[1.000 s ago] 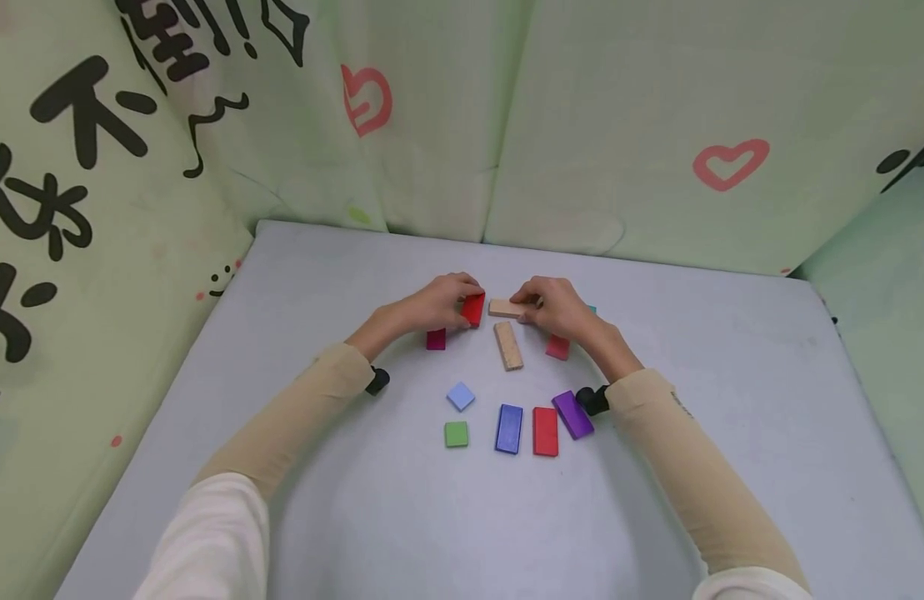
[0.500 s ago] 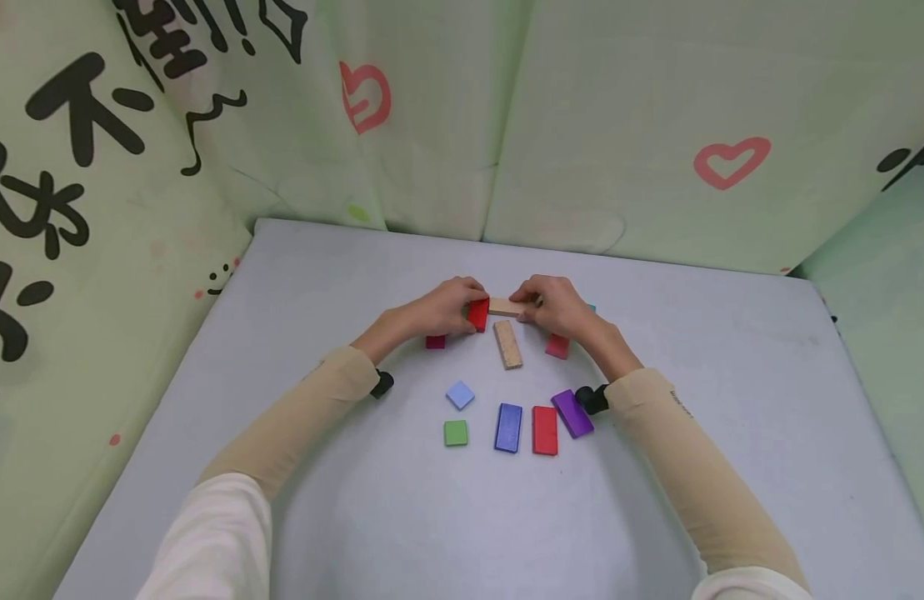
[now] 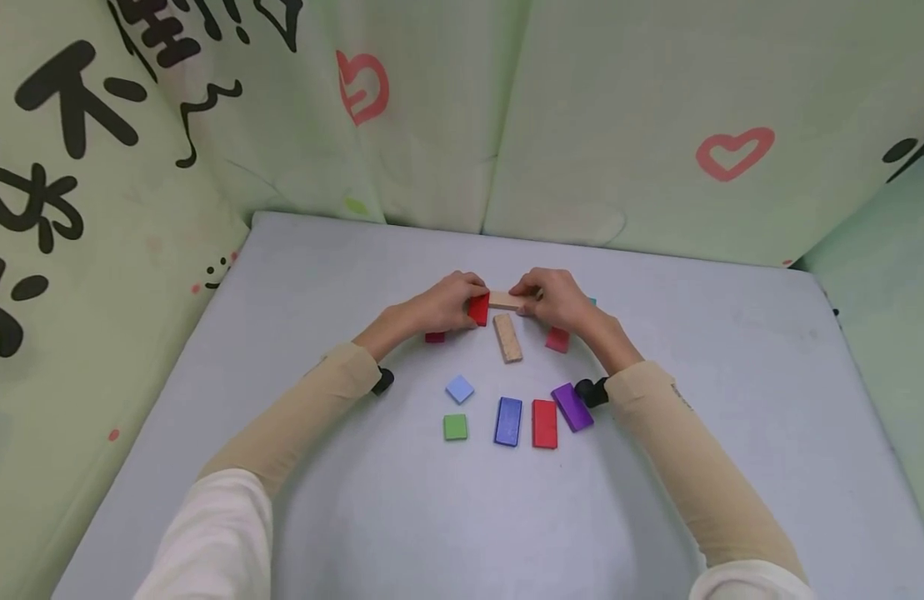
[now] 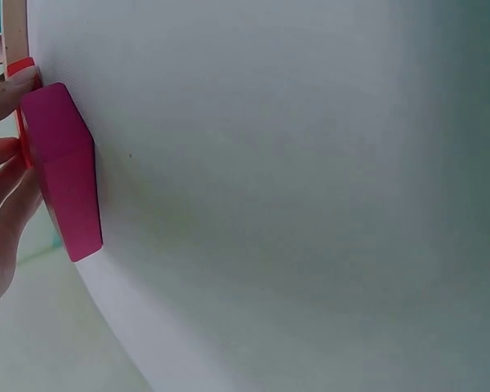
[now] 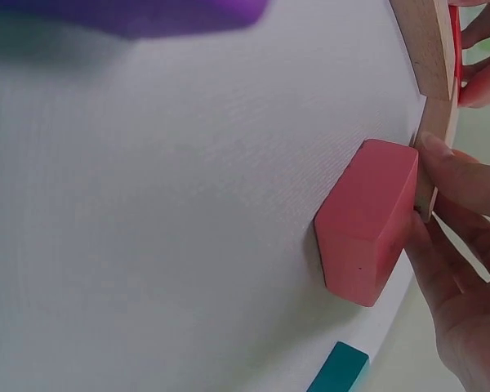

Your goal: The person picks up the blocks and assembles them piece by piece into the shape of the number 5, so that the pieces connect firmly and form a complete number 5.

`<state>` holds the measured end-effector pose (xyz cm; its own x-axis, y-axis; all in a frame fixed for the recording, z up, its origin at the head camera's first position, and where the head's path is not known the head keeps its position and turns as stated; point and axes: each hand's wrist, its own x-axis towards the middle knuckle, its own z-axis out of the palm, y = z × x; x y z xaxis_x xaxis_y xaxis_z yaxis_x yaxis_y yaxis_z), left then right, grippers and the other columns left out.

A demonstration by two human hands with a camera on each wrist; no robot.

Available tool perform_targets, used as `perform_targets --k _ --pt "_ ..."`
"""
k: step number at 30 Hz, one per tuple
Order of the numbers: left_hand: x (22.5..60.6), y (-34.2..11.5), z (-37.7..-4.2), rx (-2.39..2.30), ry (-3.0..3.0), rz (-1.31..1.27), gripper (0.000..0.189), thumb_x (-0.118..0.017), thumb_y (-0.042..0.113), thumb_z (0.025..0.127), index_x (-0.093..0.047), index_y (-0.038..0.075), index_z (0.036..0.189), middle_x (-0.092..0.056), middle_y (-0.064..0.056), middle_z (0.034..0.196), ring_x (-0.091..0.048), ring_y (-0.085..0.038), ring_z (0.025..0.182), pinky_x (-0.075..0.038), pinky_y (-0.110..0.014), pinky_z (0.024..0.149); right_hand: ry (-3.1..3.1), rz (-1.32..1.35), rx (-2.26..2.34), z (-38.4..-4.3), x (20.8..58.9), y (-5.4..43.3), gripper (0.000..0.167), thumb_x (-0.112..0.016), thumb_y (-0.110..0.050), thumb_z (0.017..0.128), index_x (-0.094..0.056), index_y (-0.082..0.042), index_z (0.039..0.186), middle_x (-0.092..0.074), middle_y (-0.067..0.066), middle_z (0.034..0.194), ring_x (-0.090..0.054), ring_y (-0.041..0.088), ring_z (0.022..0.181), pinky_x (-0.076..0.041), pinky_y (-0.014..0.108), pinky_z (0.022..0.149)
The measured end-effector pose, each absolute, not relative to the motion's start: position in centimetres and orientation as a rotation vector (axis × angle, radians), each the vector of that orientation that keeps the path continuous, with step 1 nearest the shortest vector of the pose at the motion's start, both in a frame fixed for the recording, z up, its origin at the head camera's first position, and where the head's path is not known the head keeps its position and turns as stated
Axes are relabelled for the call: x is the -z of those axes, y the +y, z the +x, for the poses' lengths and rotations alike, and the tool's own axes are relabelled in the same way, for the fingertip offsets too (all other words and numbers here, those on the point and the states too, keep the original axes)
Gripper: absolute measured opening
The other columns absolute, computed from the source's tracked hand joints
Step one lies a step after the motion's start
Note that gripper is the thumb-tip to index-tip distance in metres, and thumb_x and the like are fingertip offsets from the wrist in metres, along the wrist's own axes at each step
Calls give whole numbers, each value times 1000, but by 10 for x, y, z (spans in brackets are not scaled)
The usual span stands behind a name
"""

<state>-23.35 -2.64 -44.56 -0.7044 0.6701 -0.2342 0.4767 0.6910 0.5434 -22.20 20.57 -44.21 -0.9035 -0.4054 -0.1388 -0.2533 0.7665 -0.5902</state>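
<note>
In the head view, my left hand (image 3: pixel 448 302) pinches a red block (image 3: pixel 479 309) between thumb and fingers near the back of the table. The block's right end meets a plain wooden block (image 3: pixel 504 300), whose other end my right hand (image 3: pixel 559 300) pinches. A second wooden block (image 3: pixel 508 337) lies just in front of that one. Beside the left hand is a magenta block (image 4: pixel 65 171), partly hidden under it from above. A pinkish-red block (image 5: pixel 367 220) stands close to the right fingers in the right wrist view.
Nearer the front lie a light blue block (image 3: pixel 459 389), a green block (image 3: pixel 455 427), a blue block (image 3: pixel 508 422), another red block (image 3: pixel 545 424) and a purple block (image 3: pixel 572 407) by the right wrist. A teal block (image 5: pixel 340 369) sits behind the right hand. Printed curtains border the table (image 3: pixel 402 517).
My left hand has moved right with the red block, closing the gap to the wooden block. My right hand keeps its hold in place. The head view has shifted slightly.
</note>
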Motion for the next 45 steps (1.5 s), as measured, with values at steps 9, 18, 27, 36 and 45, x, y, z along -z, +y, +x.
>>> perform_targets --k 9,18,27,36,45 --pt "446 -27 -235 -652 2489 918 61 -76 12 93 -52 -2 148 -51 -15 151 -47 -29 134 -43 -38 115 2716 -523 846 -224 443 207 29 -72 -2 94 -73 1 122 -71 18 116 -61 32 107 -53 48 98" --pt "445 -29 -234 -646 2485 900 62 -76 13 93 -52 -2 148 -49 -14 152 -45 -29 136 -44 -37 114 2718 -525 832 -223 443 204 28 -72 -2 94 -73 1 122 -71 18 115 -61 32 105 -53 48 97" --pt "444 -39 -237 -634 2509 864 68 -81 21 90 -52 2 149 -50 -15 153 -44 -33 140 -40 -40 118 2696 -487 846 -223 442 204 28 -71 -1 94 -72 1 122 -70 18 119 -61 32 109 -52 48 101" --pt "445 -43 -235 -663 2500 877 66 -78 22 92 -51 4 150 -48 -13 156 -43 -30 143 -38 -42 120 2691 -480 863 -222 442 206 28 -71 -1 94 -72 0 123 -70 19 119 -60 33 108 -53 48 100" --pt "449 -40 -229 -641 2476 1048 65 -74 20 96 -47 7 154 -42 -5 163 -45 -27 136 -42 -37 112 2694 -478 863 -223 442 206 28 -71 -1 94 -72 0 122 -70 18 120 -60 32 109 -52 49 101"
